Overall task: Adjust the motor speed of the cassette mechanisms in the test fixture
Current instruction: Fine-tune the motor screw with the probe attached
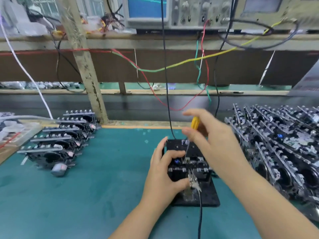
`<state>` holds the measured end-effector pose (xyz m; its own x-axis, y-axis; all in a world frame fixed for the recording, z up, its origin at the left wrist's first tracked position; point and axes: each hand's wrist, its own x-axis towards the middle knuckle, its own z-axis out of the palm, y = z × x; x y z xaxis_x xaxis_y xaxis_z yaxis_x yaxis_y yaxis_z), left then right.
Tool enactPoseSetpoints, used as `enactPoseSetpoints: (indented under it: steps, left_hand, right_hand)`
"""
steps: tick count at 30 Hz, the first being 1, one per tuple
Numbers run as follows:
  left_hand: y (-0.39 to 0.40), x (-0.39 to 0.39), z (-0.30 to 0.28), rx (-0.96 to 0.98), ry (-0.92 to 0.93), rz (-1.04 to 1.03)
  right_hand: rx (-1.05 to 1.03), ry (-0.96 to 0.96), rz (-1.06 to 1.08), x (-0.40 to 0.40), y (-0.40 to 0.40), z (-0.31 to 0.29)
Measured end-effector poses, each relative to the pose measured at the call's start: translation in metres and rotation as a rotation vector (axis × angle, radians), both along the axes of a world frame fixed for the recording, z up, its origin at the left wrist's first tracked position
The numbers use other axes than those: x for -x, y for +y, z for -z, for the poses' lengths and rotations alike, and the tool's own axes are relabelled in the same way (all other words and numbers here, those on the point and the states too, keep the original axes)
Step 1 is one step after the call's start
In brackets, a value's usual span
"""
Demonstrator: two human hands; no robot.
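Note:
A black test fixture (205, 195) stands on the green mat in front of me. A cassette mechanism (198, 167) sits in it. My left hand (164, 171) grips the mechanism's left side, thumb at the front and fingers over the top. My right hand (208, 135) pinches a small screwdriver with a yellow handle (195, 123). Its thin shaft slants down to the top of the mechanism. A metal clip (192, 180) with a black cable is fastened at the fixture's front.
A row of cassette mechanisms (58, 144) stands at the left. A big heap of them (279, 149) fills the right side. An oscilloscope (172, 12) sits on the shelf above, with coloured wires hanging down. A clear plastic tray (19, 133) lies far left.

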<state>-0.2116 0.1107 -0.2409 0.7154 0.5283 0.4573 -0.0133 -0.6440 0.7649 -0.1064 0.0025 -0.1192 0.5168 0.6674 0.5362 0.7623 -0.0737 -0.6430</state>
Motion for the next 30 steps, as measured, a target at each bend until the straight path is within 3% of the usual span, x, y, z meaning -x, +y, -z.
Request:
enactPoseSetpoints:
  steps: [7,12,18,26,30]
  left_hand:
    - [0.003,-0.002,0.005,0.011,-0.035,-0.004]
    - [0.005,-0.002,0.002,0.013,-0.021,-0.003]
    - [0.008,-0.005,0.005,-0.008,-0.061,-0.009]
    - [0.001,-0.003,0.002,0.014,-0.032,-0.045]
    - [-0.002,0.002,-0.023,0.241,0.021,-0.015]
  right_hand:
    - [-0.023,0.194,-0.115,-0.002,-0.001,-0.007]
    - [-0.105,0.149,-0.016,0.003,0.004,-0.003]
    - [-0.085,-0.068,0.013,0.009,0.007,0.005]
    - [-0.039,0.242,-0.141,-0.004,-0.003,-0.012]
    - [-0.064,0.152,-0.055,-0.007,0.0,-0.006]
